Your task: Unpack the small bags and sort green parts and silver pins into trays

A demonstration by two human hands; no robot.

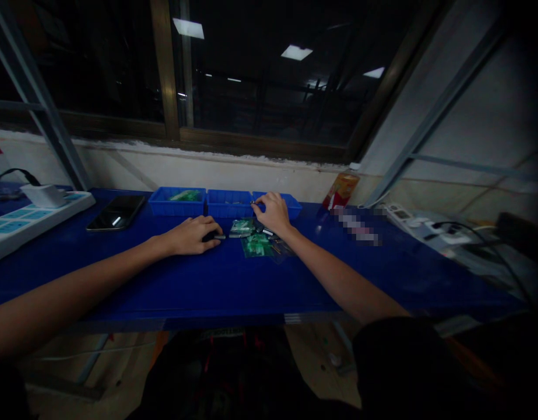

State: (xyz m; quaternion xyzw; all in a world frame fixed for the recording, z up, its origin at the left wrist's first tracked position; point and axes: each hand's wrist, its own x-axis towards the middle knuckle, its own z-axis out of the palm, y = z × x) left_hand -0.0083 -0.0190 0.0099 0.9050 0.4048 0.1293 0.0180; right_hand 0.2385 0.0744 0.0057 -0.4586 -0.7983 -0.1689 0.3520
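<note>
While three blue bins [228, 211] stand aligned, left hand [194, 236] and right hand [273, 213] each pinch one small part [221, 237].

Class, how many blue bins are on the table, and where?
3, in a row by the wall: the left bin, holding green packets; the middle bin; and the right bin, partly hidden behind the right hand.

From here I see a deep-blue tabletop [269, 286], brighter blue bins [228, 210] at twelve o'clock, a white power strip [37, 220] with light-blue patches at ten.
</note>
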